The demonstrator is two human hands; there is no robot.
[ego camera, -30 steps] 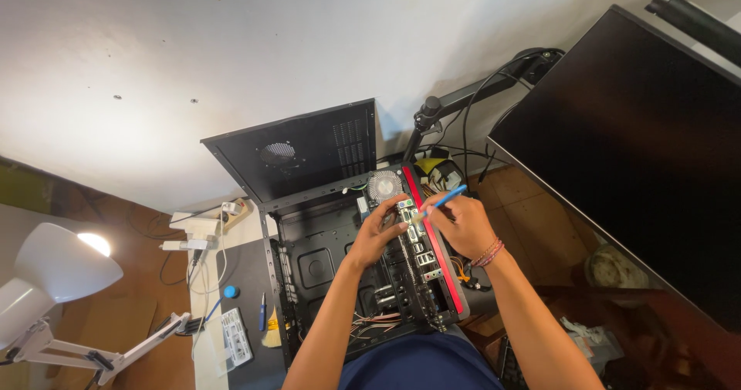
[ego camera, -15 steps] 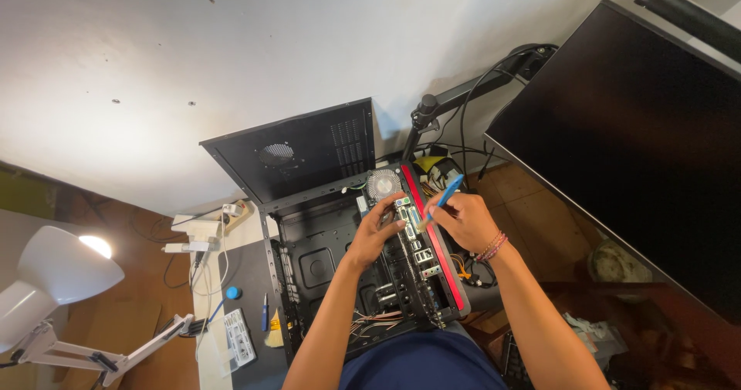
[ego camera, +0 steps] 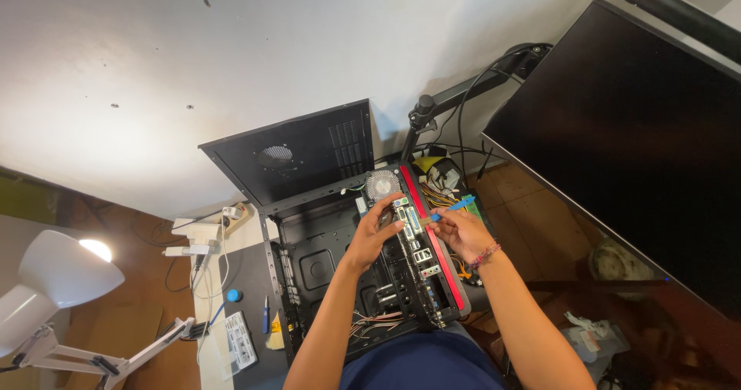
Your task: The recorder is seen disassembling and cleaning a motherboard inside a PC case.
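Right now the right hand (ego camera: 463,234) has its fingers pinched narrow around a blue tool (ego camera: 455,205), while the left hand (ego camera: 376,232) curls over the motherboard (ego camera: 413,243) standing inside the open black case (ego camera: 309,259), a monitor (ego camera: 617,143) just beside them.

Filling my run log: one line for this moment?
left hand: on upright motherboard | right hand: holds blue-handled tool | open black computer case
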